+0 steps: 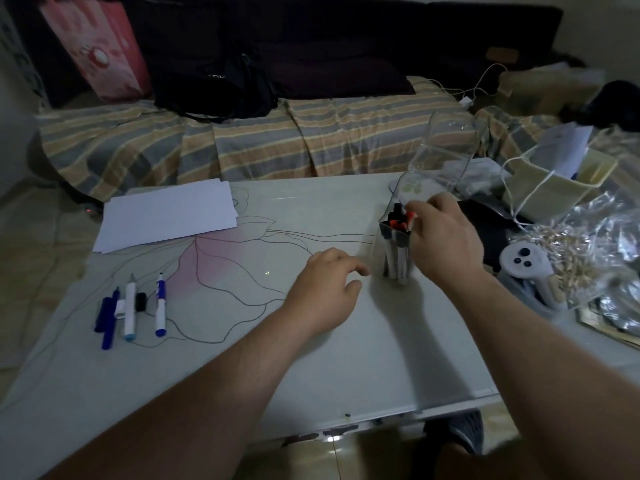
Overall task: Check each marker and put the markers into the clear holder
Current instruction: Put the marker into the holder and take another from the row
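Note:
The clear holder (pixel 390 252) stands right of the table's middle with several markers upright in it, black and red caps on top. My right hand (pixel 445 239) is at its rim, fingers curled round a red-capped marker (pixel 410 217) among the others. My left hand (pixel 327 287) rests on the table just left of the holder, fingers loosely curled and holding nothing. At the left lie several blue and white markers (pixel 130 311), one with a blue tip (pixel 160 304), and a loose black cap (pixel 141 301).
A stack of white paper (pixel 169 214) lies at the back left of the table (pixel 242 358). To the right are a clear plastic box (pixel 440 157), a white controller (pixel 526 265), crinkled plastic bags (pixel 595 244) and a paper bag (pixel 554 181). A striped sofa is behind.

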`<move>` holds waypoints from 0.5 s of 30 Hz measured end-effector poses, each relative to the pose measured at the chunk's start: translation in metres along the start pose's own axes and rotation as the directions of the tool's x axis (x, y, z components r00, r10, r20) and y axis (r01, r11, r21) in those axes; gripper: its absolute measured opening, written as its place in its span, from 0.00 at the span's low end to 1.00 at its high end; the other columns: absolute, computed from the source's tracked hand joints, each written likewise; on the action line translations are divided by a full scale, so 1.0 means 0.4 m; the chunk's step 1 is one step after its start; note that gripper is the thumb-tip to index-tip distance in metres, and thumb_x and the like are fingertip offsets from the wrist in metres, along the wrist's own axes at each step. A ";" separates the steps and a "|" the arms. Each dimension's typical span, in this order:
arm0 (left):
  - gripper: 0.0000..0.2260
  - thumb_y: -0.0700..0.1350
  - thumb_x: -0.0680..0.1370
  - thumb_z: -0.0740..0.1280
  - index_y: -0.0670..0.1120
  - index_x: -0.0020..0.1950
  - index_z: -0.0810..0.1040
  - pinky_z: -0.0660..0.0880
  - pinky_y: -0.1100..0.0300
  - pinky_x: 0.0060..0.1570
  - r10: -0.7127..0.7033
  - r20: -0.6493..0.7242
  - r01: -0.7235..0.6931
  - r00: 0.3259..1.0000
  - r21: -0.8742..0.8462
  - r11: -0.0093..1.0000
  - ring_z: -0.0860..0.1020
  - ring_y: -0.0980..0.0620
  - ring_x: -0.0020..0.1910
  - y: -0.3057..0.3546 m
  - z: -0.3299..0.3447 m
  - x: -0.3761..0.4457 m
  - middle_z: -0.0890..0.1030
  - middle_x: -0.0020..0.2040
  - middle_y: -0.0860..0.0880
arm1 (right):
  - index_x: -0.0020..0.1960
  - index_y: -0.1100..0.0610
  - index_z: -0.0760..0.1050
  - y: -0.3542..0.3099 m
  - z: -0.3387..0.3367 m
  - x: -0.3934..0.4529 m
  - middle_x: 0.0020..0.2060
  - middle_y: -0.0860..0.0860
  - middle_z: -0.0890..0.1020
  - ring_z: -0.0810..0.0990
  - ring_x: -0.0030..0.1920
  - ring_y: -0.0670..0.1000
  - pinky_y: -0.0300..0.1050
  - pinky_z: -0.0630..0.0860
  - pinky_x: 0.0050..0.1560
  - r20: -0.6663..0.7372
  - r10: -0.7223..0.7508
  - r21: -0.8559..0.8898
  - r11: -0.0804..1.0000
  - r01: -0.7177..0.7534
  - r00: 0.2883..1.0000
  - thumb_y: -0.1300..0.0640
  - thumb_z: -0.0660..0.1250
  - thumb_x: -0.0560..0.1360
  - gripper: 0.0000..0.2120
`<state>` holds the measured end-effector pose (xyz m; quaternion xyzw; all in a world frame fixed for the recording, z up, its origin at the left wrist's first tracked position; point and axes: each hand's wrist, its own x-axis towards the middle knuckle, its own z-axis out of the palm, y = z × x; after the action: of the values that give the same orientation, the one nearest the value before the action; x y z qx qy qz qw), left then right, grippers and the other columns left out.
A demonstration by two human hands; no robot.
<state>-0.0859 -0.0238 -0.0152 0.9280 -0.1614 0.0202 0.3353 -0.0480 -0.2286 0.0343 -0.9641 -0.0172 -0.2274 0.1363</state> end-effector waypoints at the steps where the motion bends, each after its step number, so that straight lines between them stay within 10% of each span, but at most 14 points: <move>1: 0.11 0.48 0.80 0.64 0.58 0.60 0.80 0.67 0.56 0.67 -0.022 -0.001 0.022 1.000 0.027 0.999 0.68 0.52 0.65 -0.017 -0.015 -0.005 0.75 0.61 0.55 | 0.66 0.51 0.78 -0.033 -0.006 -0.003 0.58 0.53 0.75 0.78 0.51 0.57 0.49 0.75 0.44 -0.033 -0.022 0.027 0.999 0.023 0.999 0.57 0.61 0.80 0.16; 7: 0.12 0.45 0.79 0.64 0.58 0.57 0.83 0.73 0.51 0.64 -0.272 -0.105 0.289 0.956 0.210 0.934 0.74 0.47 0.62 -0.201 -0.166 -0.054 0.80 0.58 0.51 | 0.60 0.50 0.81 -0.284 0.087 -0.082 0.55 0.50 0.75 0.78 0.49 0.54 0.52 0.79 0.44 0.089 -0.312 0.230 0.931 0.285 0.946 0.58 0.63 0.76 0.15; 15: 0.14 0.45 0.74 0.67 0.58 0.56 0.84 0.78 0.49 0.58 -0.588 -0.275 0.645 0.761 0.426 0.635 0.78 0.43 0.58 -0.469 -0.389 -0.204 0.83 0.59 0.50 | 0.69 0.49 0.70 -0.571 0.230 -0.272 0.66 0.53 0.67 0.68 0.63 0.59 0.58 0.76 0.55 0.462 -0.550 0.373 0.833 0.410 0.696 0.50 0.59 0.79 0.18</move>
<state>-0.0933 0.2331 -0.0221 0.9775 0.1948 -0.0035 0.0802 -0.1275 0.0190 -0.0348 -0.9245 -0.3358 0.0364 0.1767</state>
